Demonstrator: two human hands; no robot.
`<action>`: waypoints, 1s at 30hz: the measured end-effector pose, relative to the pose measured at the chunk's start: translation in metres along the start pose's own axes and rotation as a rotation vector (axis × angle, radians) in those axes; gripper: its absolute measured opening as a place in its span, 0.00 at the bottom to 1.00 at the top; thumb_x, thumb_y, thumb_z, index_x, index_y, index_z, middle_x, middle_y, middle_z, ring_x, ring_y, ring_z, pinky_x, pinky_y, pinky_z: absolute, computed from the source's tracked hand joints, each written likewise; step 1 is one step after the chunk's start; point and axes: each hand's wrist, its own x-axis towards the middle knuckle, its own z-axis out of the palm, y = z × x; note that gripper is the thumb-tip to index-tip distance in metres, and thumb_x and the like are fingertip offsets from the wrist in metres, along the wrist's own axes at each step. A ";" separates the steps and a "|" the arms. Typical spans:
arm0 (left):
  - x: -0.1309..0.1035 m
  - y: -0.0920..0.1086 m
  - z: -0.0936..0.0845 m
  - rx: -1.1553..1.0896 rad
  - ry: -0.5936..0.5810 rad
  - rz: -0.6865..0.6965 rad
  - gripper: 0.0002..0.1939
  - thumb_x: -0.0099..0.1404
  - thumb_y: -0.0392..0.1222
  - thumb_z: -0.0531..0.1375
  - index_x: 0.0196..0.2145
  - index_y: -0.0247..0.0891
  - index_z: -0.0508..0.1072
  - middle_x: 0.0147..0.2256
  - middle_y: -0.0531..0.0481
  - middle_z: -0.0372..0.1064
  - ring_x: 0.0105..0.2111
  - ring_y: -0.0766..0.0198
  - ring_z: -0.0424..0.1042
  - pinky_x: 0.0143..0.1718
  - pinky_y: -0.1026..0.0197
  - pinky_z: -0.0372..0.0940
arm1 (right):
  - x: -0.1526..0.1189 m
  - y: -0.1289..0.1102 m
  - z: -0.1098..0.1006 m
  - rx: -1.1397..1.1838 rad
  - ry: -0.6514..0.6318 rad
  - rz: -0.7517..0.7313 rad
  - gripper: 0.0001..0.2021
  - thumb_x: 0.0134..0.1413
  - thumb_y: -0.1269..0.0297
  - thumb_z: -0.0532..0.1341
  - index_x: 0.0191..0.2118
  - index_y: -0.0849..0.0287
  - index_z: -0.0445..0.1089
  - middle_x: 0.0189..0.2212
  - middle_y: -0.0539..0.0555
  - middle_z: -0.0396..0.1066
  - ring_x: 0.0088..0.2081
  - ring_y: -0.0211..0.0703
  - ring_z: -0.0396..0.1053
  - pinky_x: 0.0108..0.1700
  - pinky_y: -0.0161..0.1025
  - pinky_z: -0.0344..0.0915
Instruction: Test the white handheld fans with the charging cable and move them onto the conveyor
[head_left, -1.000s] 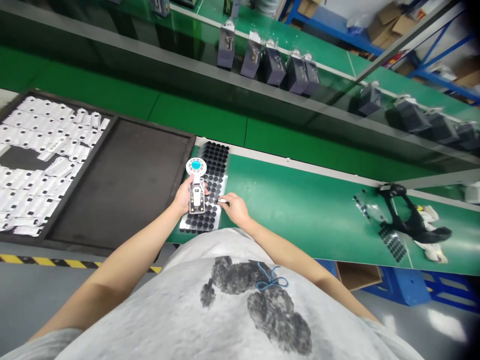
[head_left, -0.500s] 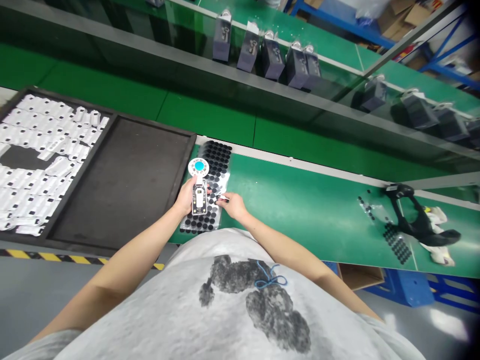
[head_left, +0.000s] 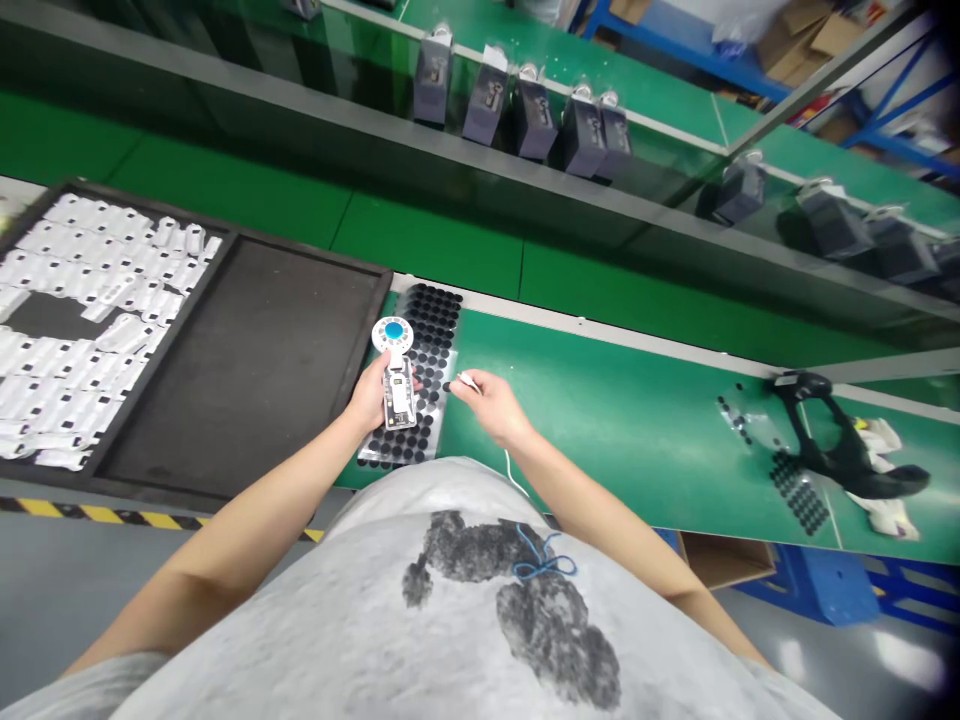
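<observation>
My left hand (head_left: pixel 369 396) is closed round a flat device (head_left: pixel 399 394), a clear-edged rectangular body with a white round head and a blue centre. The device is above a sheet of black round pads (head_left: pixel 433 345) on the green bench. To the right of that sheet, my right hand (head_left: pixel 486 404) pinches a white cable plug (head_left: pixel 469 382). A white cable (head_left: pixel 513 474) hangs below this hand. Plug and device are apart.
At the left, a black tray (head_left: pixel 247 375) has many white parts (head_left: pixel 67 375) in one compartment. A black tool-like frame (head_left: pixel 821 430) and more black pads (head_left: pixel 799 492) lie at the right. Grey boxes (head_left: pixel 534 120) stand on the shelf behind.
My right hand has moved right, away from the device, with the plug in its fingers. The white cable now shows below it. My left hand still holds the device.
</observation>
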 end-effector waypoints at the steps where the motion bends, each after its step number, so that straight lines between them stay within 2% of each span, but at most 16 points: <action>1: -0.007 0.005 0.007 -0.004 -0.005 -0.011 0.16 0.63 0.48 0.52 0.30 0.31 0.70 0.26 0.47 0.71 0.23 0.63 0.72 0.32 0.55 0.70 | -0.005 -0.013 -0.011 0.050 -0.033 0.008 0.11 0.52 0.58 0.57 0.25 0.59 0.60 0.20 0.43 0.50 0.21 0.32 0.48 0.24 0.32 0.50; 3: -0.029 0.020 0.025 -0.002 -0.028 -0.031 0.17 0.63 0.49 0.53 0.31 0.31 0.71 0.27 0.46 0.71 0.25 0.61 0.72 0.33 0.52 0.71 | -0.019 -0.039 -0.033 0.176 -0.118 0.024 0.15 0.50 0.53 0.59 0.24 0.58 0.58 0.20 0.43 0.46 0.20 0.31 0.42 0.21 0.32 0.43; 5: -0.057 0.036 0.049 0.008 -0.083 -0.051 0.17 0.62 0.50 0.54 0.32 0.31 0.72 0.29 0.45 0.71 0.26 0.60 0.72 0.32 0.50 0.72 | -0.036 -0.063 -0.054 0.341 -0.225 0.042 0.17 0.48 0.53 0.62 0.24 0.59 0.57 0.21 0.43 0.44 0.20 0.29 0.39 0.20 0.32 0.39; 7: -0.086 0.050 0.074 0.028 -0.151 -0.079 0.17 0.63 0.50 0.53 0.34 0.31 0.72 0.30 0.45 0.71 0.27 0.60 0.71 0.31 0.50 0.72 | -0.056 -0.084 -0.070 0.412 -0.289 0.038 0.16 0.49 0.55 0.62 0.24 0.59 0.57 0.20 0.42 0.45 0.19 0.28 0.39 0.19 0.32 0.36; 9: -0.111 0.059 0.095 0.067 -0.202 -0.117 0.17 0.64 0.51 0.52 0.35 0.33 0.71 0.30 0.45 0.71 0.27 0.59 0.71 0.30 0.51 0.72 | -0.075 -0.101 -0.082 0.380 -0.284 -0.027 0.14 0.52 0.57 0.61 0.25 0.59 0.59 0.20 0.42 0.47 0.18 0.28 0.40 0.19 0.32 0.38; 12: -0.136 0.062 0.116 0.127 -0.270 -0.158 0.20 0.62 0.54 0.53 0.34 0.34 0.72 0.26 0.47 0.71 0.24 0.59 0.72 0.27 0.56 0.71 | -0.100 -0.122 -0.093 0.287 -0.183 -0.191 0.08 0.53 0.64 0.60 0.26 0.59 0.64 0.20 0.43 0.55 0.20 0.28 0.50 0.20 0.30 0.47; 15: -0.149 0.058 0.128 0.156 -0.337 -0.169 0.20 0.60 0.57 0.54 0.35 0.36 0.73 0.24 0.49 0.71 0.22 0.60 0.72 0.24 0.60 0.70 | -0.119 -0.136 -0.100 0.201 -0.082 -0.273 0.06 0.52 0.70 0.60 0.26 0.59 0.65 0.22 0.44 0.62 0.23 0.30 0.59 0.23 0.30 0.55; 20: -0.167 0.049 0.144 0.191 -0.352 -0.189 0.19 0.61 0.55 0.54 0.37 0.37 0.73 0.28 0.47 0.72 0.23 0.59 0.72 0.25 0.56 0.72 | -0.138 -0.143 -0.106 0.082 -0.021 -0.321 0.05 0.50 0.71 0.60 0.26 0.58 0.65 0.23 0.44 0.65 0.23 0.31 0.65 0.23 0.29 0.61; 25: -0.179 0.044 0.154 0.204 -0.396 -0.164 0.17 0.62 0.52 0.54 0.39 0.38 0.72 0.31 0.48 0.72 0.28 0.57 0.74 0.30 0.53 0.72 | -0.152 -0.141 -0.109 -0.016 0.024 -0.352 0.04 0.51 0.72 0.60 0.27 0.59 0.67 0.22 0.43 0.65 0.23 0.31 0.65 0.23 0.29 0.60; 30: -0.185 0.041 0.157 0.218 -0.453 -0.170 0.20 0.64 0.55 0.50 0.38 0.36 0.72 0.30 0.47 0.72 0.30 0.56 0.73 0.31 0.56 0.71 | -0.160 -0.138 -0.108 -0.138 0.059 -0.393 0.04 0.51 0.73 0.60 0.28 0.59 0.69 0.21 0.43 0.65 0.25 0.31 0.65 0.25 0.29 0.58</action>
